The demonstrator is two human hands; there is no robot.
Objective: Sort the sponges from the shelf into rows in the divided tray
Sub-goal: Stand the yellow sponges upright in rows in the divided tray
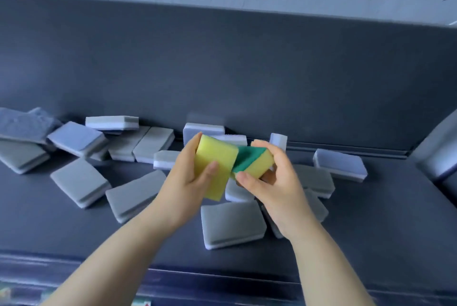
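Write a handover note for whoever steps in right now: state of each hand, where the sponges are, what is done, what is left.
Left hand grips a yellow rectangular foam sponge above the dark shelf.
Right hand grips a second yellow foam sponge with a green scouring layer, beside the first.
Many grey-and-white rectangular sponges lie scattered on that shelf.
Done: two sponges picked up; the divided tray is out of view, so its rows cannot be judged.
Left: take these two to the tray, then sort the rest.

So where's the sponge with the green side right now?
Head view, just right of centre: the green-backed sponge is gripped in the right hand, beside the yellow sponge in the left hand, above the grey sponges.
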